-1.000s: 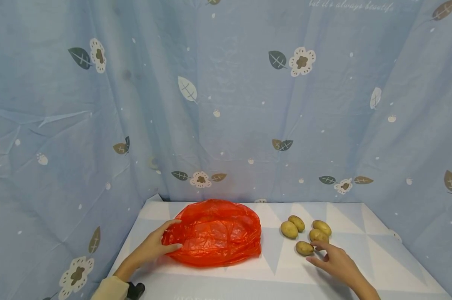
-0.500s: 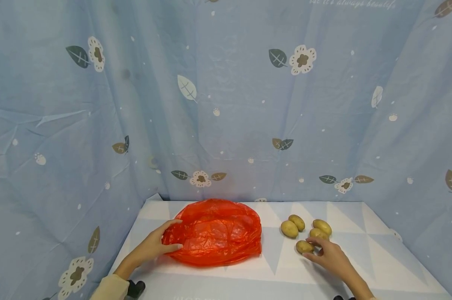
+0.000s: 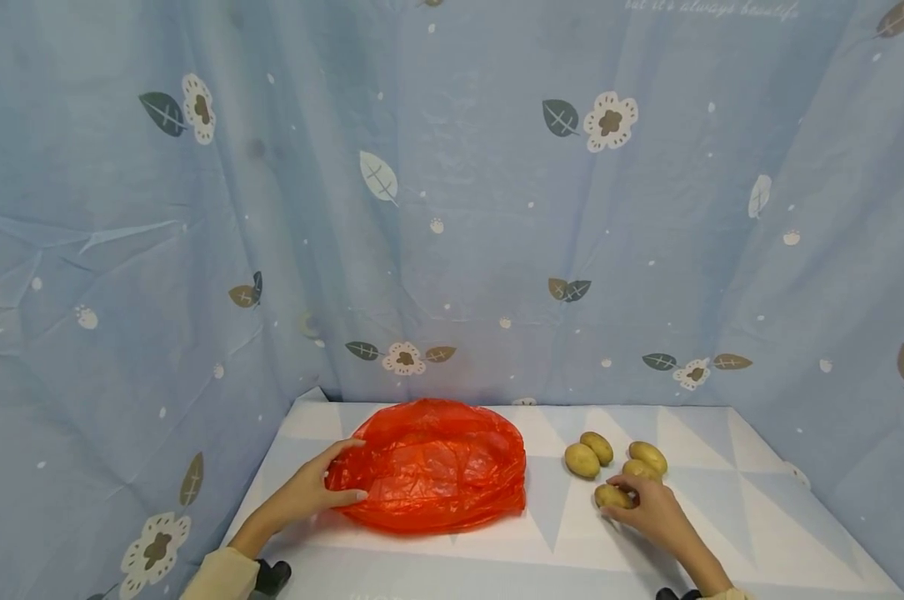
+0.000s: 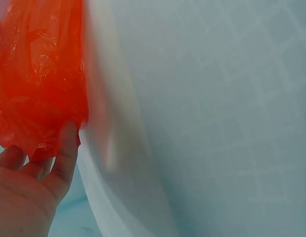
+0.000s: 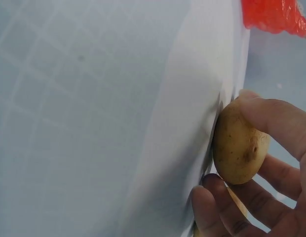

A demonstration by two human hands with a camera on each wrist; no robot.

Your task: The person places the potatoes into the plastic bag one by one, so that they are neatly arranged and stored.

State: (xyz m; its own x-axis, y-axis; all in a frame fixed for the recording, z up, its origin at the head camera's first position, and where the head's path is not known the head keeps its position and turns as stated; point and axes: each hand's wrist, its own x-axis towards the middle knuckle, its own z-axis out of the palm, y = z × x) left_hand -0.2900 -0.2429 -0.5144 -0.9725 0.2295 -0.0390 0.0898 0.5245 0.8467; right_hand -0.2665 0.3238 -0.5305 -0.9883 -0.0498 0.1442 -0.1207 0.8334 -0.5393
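Note:
A red plastic bag (image 3: pixel 437 475) lies on the table left of centre, its mouth spread wide. At its left rim my left hand (image 3: pixel 302 496) grips the plastic, thumb on the near side; the left wrist view shows the bag's edge (image 4: pixel 44 98) between thumb and fingers. My right hand (image 3: pixel 657 512) pinches the nearest potato (image 3: pixel 610 497) on the right side of the table. In the right wrist view, thumb and fingers are round this potato (image 5: pixel 237 143), which is low at the tabletop.
Two potatoes (image 3: pixel 582 461) lie together just left of and behind the right hand. Another pair of potatoes (image 3: pixel 648 457) lies behind that hand, the nearer one partly covered. A patterned blue curtain (image 3: pixel 481 208) closes off the table's (image 3: pixel 541 567) back and sides.
My right hand has moved slightly left and closed its thumb and fingers on the nearest potato. The left hand and the bag stay in place.

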